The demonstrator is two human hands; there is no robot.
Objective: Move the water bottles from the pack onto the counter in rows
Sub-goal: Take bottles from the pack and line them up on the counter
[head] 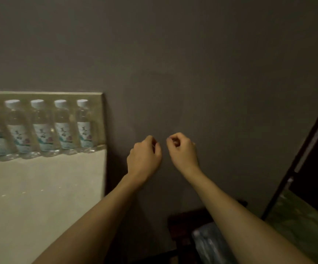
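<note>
Both hands, the left hand [144,155] and the right hand [182,149], hang curled into loose fists against the grey wall [192,63], holding nothing. Left of them, five water bottles [42,126] stand in a row at the back of the counter [40,187], their white-capped labels too blurred to read. Below the right forearm lies a plastic-wrapped pack [207,242].

- A dim indoor room, most likely a home or a small back room; which one cannot be told for sure.
- A pale, beige stone-like counter [40,187] runs in from the left, with a low backsplash ledge along its far edge and a square right end.
- Along the counter's far edge stands a row of clear plastic water bottles with white caps and pale printed labels [40,128], reaching nearly to the far right corner.
- A plain, matt grey-brown painted wall [192,54] fills the background.
- At the right, a dark slanted frame [303,141] looks like a door or cabinet edge.
</note>
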